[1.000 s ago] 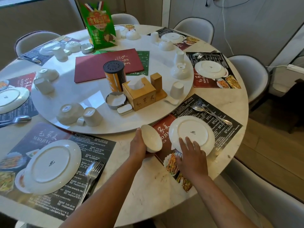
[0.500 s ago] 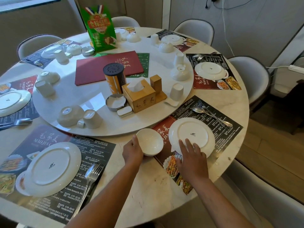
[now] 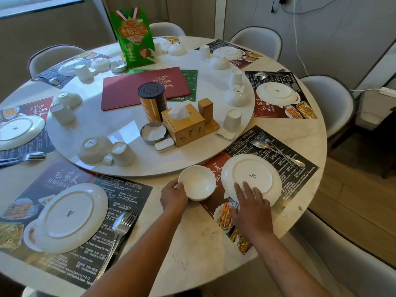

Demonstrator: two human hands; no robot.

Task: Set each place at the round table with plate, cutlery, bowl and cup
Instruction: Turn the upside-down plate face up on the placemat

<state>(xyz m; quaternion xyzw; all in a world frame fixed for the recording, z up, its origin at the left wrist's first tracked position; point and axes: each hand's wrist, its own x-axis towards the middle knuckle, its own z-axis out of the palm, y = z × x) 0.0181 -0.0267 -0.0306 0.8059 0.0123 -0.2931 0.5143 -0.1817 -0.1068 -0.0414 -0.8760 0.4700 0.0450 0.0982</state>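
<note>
Marble round table (image 3: 300,116) fills the view, and at five o'clock lies a dark printed placemat (image 3: 285,168). On it, a white plate (image 3: 252,176) sits upside down, right hand (image 3: 250,206) spread flat on its near rim. Left hand (image 3: 173,198) cups the small white upright bowl (image 3: 197,182) at the placemat's left edge.

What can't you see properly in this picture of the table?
- Head view: the near part of the upside-down plate is under the right hand.
- The bowl hides the left hand fingertips on its rim.
- The placemat small print is too tiny to read.
- The picture's left edge cuts off the far-left plate.
- The green box hides part of the plate behind it.
</note>
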